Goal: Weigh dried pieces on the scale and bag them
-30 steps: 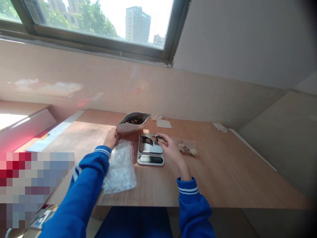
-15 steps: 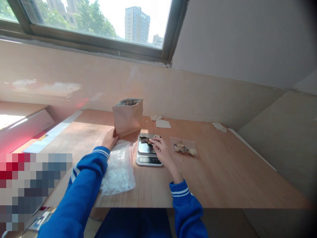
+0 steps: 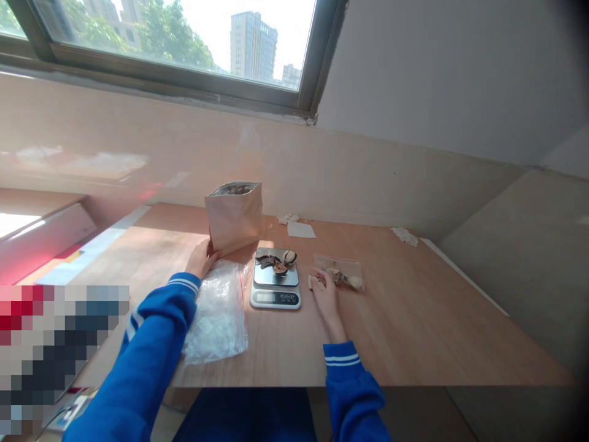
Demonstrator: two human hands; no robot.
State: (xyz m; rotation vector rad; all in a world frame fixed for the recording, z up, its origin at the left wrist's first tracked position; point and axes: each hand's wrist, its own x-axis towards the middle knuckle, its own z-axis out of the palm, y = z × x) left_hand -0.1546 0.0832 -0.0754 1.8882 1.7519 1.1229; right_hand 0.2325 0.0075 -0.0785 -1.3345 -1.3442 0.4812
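Note:
A small digital scale (image 3: 275, 296) sits on the wooden table (image 3: 414, 331) with a few dark and pale dried pieces (image 3: 277, 263) on its steel plate. My left hand (image 3: 201, 258) holds the base of an upright tan pouch (image 3: 234, 215), whose open top shows dark contents. My right hand (image 3: 323, 288) rests on the table just right of the scale, fingers curled around a pale piece (image 3: 313, 282). It lies against a small clear bag of dried pieces (image 3: 343, 272).
A stack of clear zip bags (image 3: 219, 313) lies left of the scale under my left forearm. A paper slip (image 3: 300, 229) and white scraps (image 3: 405, 236) lie near the tiled wall. The table's front edge runs just before my body.
The tan pouch went from tilted with its mouth toward me to standing upright. My right hand left the scale plate and moved right to the table beside the small clear bag.

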